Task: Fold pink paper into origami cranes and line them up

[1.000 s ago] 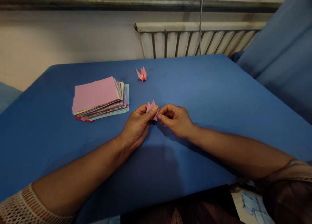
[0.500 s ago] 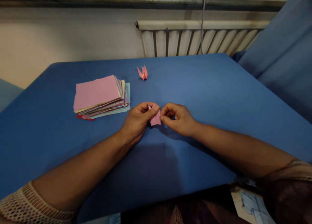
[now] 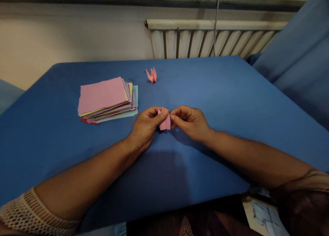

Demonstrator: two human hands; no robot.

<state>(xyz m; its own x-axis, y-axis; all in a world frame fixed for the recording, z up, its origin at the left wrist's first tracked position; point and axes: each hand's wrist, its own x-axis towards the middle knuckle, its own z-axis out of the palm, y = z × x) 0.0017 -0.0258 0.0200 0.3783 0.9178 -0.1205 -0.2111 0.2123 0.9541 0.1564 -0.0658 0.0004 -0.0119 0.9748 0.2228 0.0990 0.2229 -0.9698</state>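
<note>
A small piece of folded pink paper (image 3: 165, 123) is held just above the blue table, near its middle. My left hand (image 3: 147, 124) pinches it from the left, with the thumb across its front face. At the paper's right edge, my right hand (image 3: 190, 121) has its thumb and index finger pressed together on the edge; the other fingers are curled. Part of the paper's upper end is hidden by my left thumb. Farther back stands a folded salmon-pink paper figure (image 3: 152, 75) with pointed tips, touched by neither hand.
A stack of coloured paper sheets (image 3: 102, 96), pink on top, lies left of my hands. The blue table (image 3: 231, 102) reaches back to a white radiator (image 3: 185, 24) on the wall. A cord (image 3: 216, 20) hangs before it, and a blue curtain (image 3: 300, 51) hangs at the right.
My right thumb and index finger have shifted slightly up along the paper's right edge. The paper's lower part looks a little more creased. My left hand keeps its hold; the whole view shifts slightly.
</note>
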